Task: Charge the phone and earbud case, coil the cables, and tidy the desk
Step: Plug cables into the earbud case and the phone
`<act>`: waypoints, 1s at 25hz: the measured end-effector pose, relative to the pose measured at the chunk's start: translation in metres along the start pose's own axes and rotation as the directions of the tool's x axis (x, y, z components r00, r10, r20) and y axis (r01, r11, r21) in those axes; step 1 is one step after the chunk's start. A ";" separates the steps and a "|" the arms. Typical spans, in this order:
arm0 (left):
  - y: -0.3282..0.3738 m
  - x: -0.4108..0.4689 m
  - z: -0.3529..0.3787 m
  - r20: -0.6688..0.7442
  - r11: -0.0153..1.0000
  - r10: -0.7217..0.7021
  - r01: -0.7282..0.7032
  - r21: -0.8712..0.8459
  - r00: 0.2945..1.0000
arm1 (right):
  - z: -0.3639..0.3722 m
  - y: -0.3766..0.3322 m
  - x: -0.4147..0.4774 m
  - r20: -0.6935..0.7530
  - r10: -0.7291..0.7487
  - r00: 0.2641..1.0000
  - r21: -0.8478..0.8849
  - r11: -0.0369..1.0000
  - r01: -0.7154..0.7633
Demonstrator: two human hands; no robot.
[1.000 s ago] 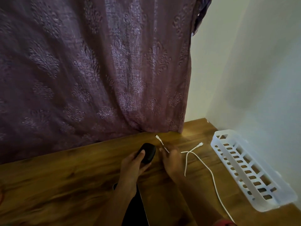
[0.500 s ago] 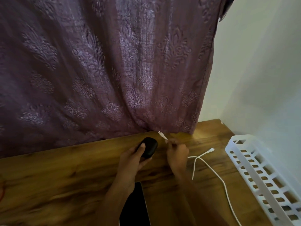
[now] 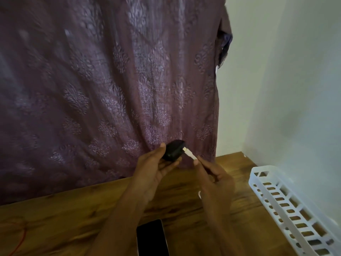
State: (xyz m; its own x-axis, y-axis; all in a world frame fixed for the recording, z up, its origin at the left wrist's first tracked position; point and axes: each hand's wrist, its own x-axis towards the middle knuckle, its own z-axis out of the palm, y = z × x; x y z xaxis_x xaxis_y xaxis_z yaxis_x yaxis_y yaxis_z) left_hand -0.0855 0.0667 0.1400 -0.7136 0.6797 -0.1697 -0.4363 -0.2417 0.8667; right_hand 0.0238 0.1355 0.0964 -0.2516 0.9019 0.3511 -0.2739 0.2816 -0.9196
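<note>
Far left: thin red cord (image 3: 17,237) lies on the desk (image 3: 64,218), untouched. Phone (image 3: 152,237) is flat with a dark screen at the near edge, between my forearms, no cable at its visible end.

Change since a second ago: the earbud case (image 3: 174,150) was sitting on the desk under my left hand. Now my left hand (image 3: 153,170) has it lifted clear of the wood, fingers wrapped under it and thumb on top, in front of the curtain (image 3: 110,89).

The white plug (image 3: 189,153) was down at desk level too. Now my right hand (image 3: 215,175) pinches it between thumb and forefinger, with the tip right at the case's right end. It's touching, but I can't tell if it's seated in the port. The rest of the cable is mostly hidden behind that hand.

Read: case charging is mid-insert and probably needs a straight push with the case held steady. Phone, coiling and tidying aren't done yet.

White basket (image 3: 287,206) is far right, by the wall.
</note>
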 end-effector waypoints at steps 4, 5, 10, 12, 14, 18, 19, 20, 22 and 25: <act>0.024 -0.024 0.015 0.035 1.000 0.019 -0.019 -0.016 0.999 | -0.007 -0.031 -0.010 0.003 -0.189 0.982 -0.099 0.977 0.188; 0.029 -0.029 0.018 0.040 1.000 0.019 -0.018 -0.020 0.999 | -0.009 -0.036 -0.011 -0.011 -0.239 0.971 -0.126 0.963 0.236; 0.046 -0.053 0.033 0.073 1.000 0.029 -0.028 -0.011 0.997 | -0.017 -0.059 -0.019 -0.051 -0.413 0.909 -0.200 0.896 0.396; 0.051 -0.060 0.037 0.090 0.999 0.042 -0.043 0.008 0.995 | -0.018 -0.067 -0.021 -0.053 -0.451 0.891 -0.204 0.879 0.432; 0.054 -0.064 0.039 0.106 0.998 0.053 -0.057 0.035 0.993 | -0.019 -0.073 -0.021 -0.045 -0.481 0.875 -0.230 0.858 0.460; 0.059 -0.073 0.043 0.129 0.993 0.079 -0.089 0.078 0.988 | -0.020 -0.082 -0.021 -0.046 -0.490 0.871 -0.247 0.850 0.465; 0.060 -0.075 0.044 0.134 0.991 0.086 -0.099 0.089 0.987 | -0.021 -0.084 -0.021 -0.044 -0.488 0.872 -0.254 0.849 0.462; 0.062 -0.076 0.045 0.140 0.989 0.092 -0.107 0.101 0.986 | -0.021 -0.085 -0.021 -0.044 -0.489 0.871 -0.263 0.847 0.462; 0.064 -0.078 0.045 0.149 0.983 0.109 -0.129 0.133 0.983 | -0.022 -0.088 -0.022 -0.039 -0.483 0.875 -0.268 0.849 0.456; 0.067 -0.078 0.045 0.160 0.967 0.147 -0.176 0.185 0.976 | -0.022 -0.091 -0.023 -0.021 -0.458 0.889 -0.273 0.858 0.436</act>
State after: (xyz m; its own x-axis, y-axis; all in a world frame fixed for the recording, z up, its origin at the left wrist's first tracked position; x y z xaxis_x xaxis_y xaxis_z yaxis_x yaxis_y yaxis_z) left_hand -0.0343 0.0284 0.2327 -0.6730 0.7387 0.0373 -0.1945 -0.2254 0.9547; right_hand 0.0748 0.0964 0.1688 -0.0786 0.6791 0.7298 -0.0909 0.7241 -0.6836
